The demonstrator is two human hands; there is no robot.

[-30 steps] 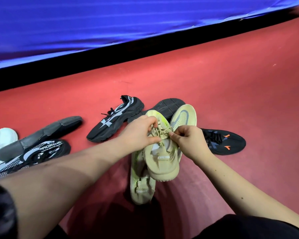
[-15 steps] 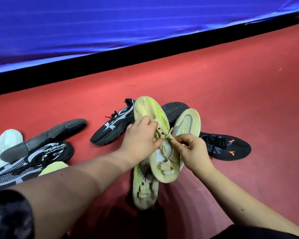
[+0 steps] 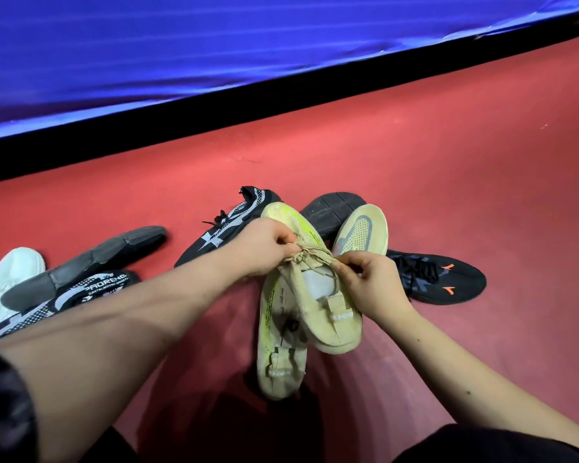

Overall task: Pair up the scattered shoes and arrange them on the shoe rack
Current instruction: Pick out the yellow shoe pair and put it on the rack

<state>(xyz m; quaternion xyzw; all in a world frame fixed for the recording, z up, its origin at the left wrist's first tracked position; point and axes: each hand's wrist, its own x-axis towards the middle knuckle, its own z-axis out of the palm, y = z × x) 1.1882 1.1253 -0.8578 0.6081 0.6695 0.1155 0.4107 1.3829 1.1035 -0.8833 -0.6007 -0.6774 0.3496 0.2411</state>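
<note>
- Red floor (image 3: 432, 155), blue cloth (image 3: 214, 45) behind.
- left hand (image 3: 268, 245) and right hand (image 3: 371, 282) each pinch the laces (image 3: 315, 257) of a beige shoe (image 3: 325, 309) held between them.
- second beige shoe (image 3: 278, 362) lies under it, nearer the person.
- black-white sneaker (image 3: 228, 228) just beyond left hand, black-orange sneaker (image 3: 448, 282) just right of right hand.
- white shoe (image 3: 7, 282) well left of left hand.

Held beige knit lace-up sneaker (image 3: 328, 315) has tipped toe-up showing its lime-streaked sole, heel swung right, while left hand (image 3: 261, 245) and right hand (image 3: 375, 285) drew apart, stretching the beige laces (image 3: 318, 259) between them.
</note>
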